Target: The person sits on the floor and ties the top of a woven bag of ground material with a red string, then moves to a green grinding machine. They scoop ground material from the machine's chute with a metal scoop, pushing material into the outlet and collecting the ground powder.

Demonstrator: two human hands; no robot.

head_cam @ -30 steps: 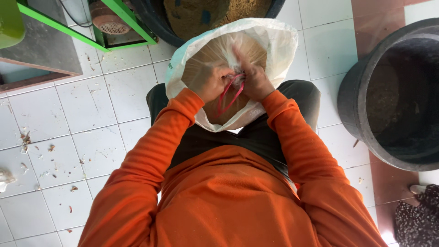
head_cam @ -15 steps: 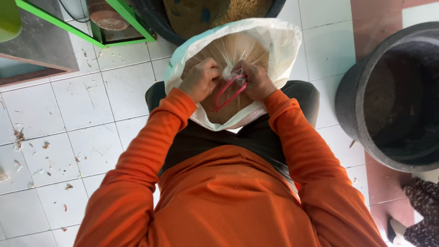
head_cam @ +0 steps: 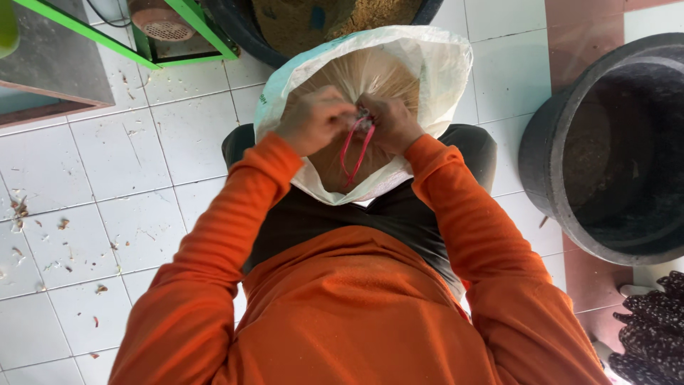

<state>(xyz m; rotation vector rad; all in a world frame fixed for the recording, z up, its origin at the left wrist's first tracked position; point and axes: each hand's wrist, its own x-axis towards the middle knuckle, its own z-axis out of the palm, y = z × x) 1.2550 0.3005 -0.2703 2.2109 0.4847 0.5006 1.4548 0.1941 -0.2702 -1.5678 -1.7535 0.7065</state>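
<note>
your left hand (head_cam: 312, 120) and right hand (head_cam: 390, 122) both pinch the gathered bag neck (head_cam: 362, 78) between them; the red string (head_cam: 354, 151) hangs toward you, fingers closed.

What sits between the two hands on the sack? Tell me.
In the head view, the gathered neck of the clear inner bag and a red band lie between left hand and right hand.

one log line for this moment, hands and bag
left hand: pinching bag neck | right hand: pulling red string | clear bag: inside white sack | black tub: right
</note>
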